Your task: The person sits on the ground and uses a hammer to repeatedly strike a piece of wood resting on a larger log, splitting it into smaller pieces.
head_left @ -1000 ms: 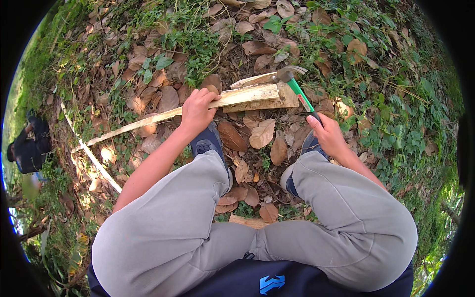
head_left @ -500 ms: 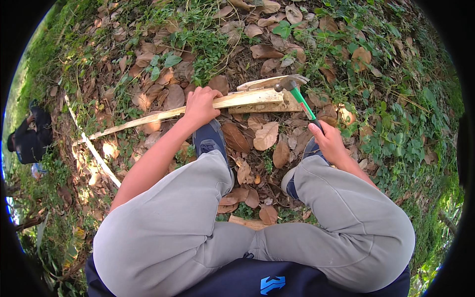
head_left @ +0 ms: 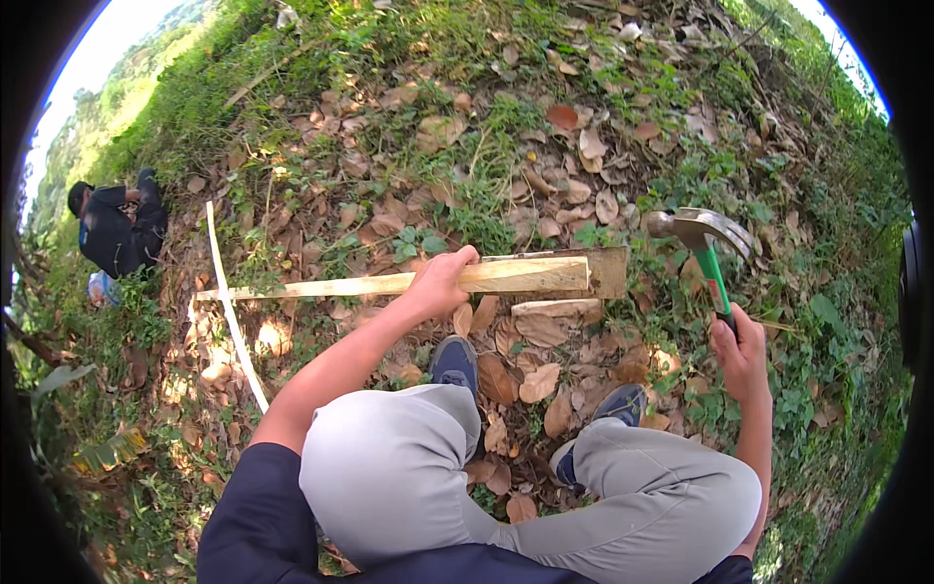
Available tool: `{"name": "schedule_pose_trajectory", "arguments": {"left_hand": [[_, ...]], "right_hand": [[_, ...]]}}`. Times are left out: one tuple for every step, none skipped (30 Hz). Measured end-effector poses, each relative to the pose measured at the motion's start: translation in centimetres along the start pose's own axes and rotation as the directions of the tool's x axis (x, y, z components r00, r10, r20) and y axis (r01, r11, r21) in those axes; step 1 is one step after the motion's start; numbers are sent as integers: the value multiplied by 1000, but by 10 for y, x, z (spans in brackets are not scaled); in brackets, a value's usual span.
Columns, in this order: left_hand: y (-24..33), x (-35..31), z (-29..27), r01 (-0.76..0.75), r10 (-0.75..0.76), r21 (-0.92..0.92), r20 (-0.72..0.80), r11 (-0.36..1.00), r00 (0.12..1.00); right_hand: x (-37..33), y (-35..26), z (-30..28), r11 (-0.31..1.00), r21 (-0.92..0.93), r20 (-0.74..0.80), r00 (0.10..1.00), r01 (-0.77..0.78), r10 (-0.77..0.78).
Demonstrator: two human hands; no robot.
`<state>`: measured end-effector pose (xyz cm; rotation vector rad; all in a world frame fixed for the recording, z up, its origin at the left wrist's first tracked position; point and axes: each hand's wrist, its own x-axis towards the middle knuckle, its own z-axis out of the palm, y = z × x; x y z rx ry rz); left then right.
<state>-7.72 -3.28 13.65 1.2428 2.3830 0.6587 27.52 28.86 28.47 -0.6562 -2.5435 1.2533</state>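
My left hand (head_left: 440, 284) is closed around a long pale wooden strip (head_left: 530, 274), which lies nearly level from left to right. The strip's thicker right end rests over a darker flat board (head_left: 610, 272), partly hidden beneath it. My right hand (head_left: 742, 352) grips a claw hammer (head_left: 712, 277) by the black lower part of its green handle. The metal head is up, to the right of the board and apart from the wood. Just on the near side of the strip lies a short wood piece (head_left: 556, 308).
A thin pale stick (head_left: 233, 316) crosses the strip's far left end. Dry brown leaves (head_left: 538, 383) and green plants cover the ground. My shoes (head_left: 454, 366) stand near the wood. At the far left a person in dark clothes (head_left: 122, 229) sits on the ground.
The hammer has gone from above the strip's right end out to the right, away from the wood. The strip now lies more level, still in my left hand. The view has shifted.
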Motion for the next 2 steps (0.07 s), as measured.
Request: {"name": "schedule_pose_trajectory", "arguments": {"left_hand": [[-1, -4, -18, 34, -33, 36, -38, 999, 999], [13, 3, -35, -17, 19, 32, -80, 999, 997]], "right_hand": [[7, -17, -12, 998, -12, -42, 998, 55, -56], [6, -36, -34, 999, -1, -79, 996, 42, -42]]}}
